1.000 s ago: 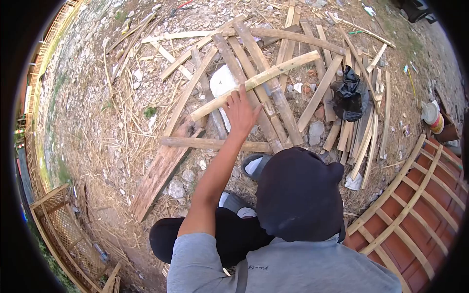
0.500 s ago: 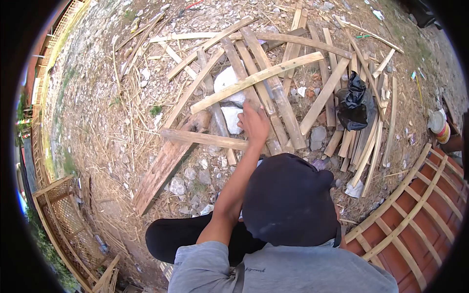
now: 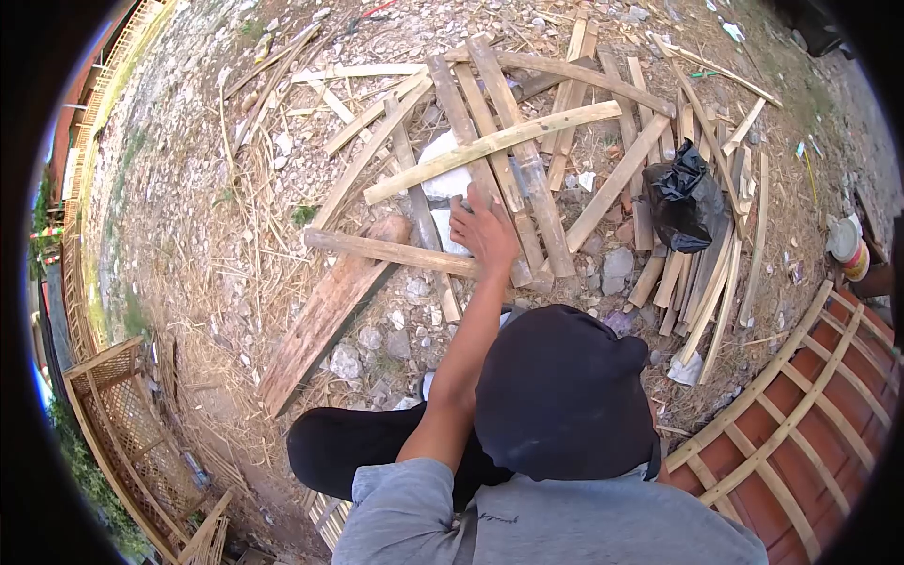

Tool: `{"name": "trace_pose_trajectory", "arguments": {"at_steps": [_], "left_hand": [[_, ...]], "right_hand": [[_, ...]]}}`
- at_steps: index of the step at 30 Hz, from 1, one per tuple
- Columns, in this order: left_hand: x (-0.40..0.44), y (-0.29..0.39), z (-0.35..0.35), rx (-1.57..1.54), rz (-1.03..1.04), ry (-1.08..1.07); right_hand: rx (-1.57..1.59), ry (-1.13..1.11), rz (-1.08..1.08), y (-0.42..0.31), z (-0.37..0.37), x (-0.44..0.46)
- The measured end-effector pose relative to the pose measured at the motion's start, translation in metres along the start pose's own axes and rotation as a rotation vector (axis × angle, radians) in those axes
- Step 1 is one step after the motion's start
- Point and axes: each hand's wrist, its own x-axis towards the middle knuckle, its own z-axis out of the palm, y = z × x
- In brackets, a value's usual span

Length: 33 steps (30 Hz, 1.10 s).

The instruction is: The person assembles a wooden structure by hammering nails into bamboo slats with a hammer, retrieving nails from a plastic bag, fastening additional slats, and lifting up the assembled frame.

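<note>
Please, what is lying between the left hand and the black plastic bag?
Several wooden planks and bits of rubble lie between the left hand and the black plastic bag, as the head view shows.

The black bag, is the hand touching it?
No, the left hand is down at a wooden plank, with more wood between it and the black bag.

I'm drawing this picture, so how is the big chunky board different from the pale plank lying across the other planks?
The chunky board is thick and wide; the pale plank is much narrower.
The chunky board is reddish brown; the pale plank is light yellowish.
The chunky board has a plank crossing over it; the pale plank lies on top of other planks.
Both are long pieces of wood.
</note>
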Motion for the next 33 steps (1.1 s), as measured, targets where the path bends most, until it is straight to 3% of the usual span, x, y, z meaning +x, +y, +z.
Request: {"name": "trace_pose_trajectory", "arguments": {"at_steps": [3, 9, 14, 16, 19, 22, 23, 31, 33], "left_hand": [[0.006, -0.018, -0.001, 0.244, 0.298, -0.082], [0.019, -0.028, 0.015, 0.282, 0.452, -0.063], [0.021, -0.028, 0.01, 0.253, 0.432, -0.091], [0.024, -0.028, 0.002, 0.285, 0.433, -0.137], [0.037, -0.029, -0.014, 0.332, 0.461, -0.181], [0.048, -0.03, -0.024, 0.313, 0.487, -0.117], [0.052, -0.032, -0.027, 0.336, 0.465, -0.193], [0.061, -0.045, -0.024, 0.3, 0.352, -0.329], [0.061, -0.047, -0.025, 0.314, 0.346, -0.351]], "right_hand": [[0.055, 0.028, -0.047, -0.011, 0.001, -0.014], [-0.011, 0.041, 0.012, -0.003, 0.002, -0.007], [-0.009, 0.06, -0.004, -0.003, 0.003, -0.006], [-0.045, 0.071, -0.107, 0.029, 0.009, 0.008], [-0.208, 0.048, -0.11, 0.056, 0.012, 0.022], [-0.172, 0.03, -0.113, 0.069, 0.016, 0.033], [-0.181, 0.033, -0.13, 0.073, 0.018, 0.036], [-0.175, 0.114, -0.234, 0.063, 0.013, 0.028], [-0.299, 0.063, -0.191, 0.044, 0.001, 0.021]]}}
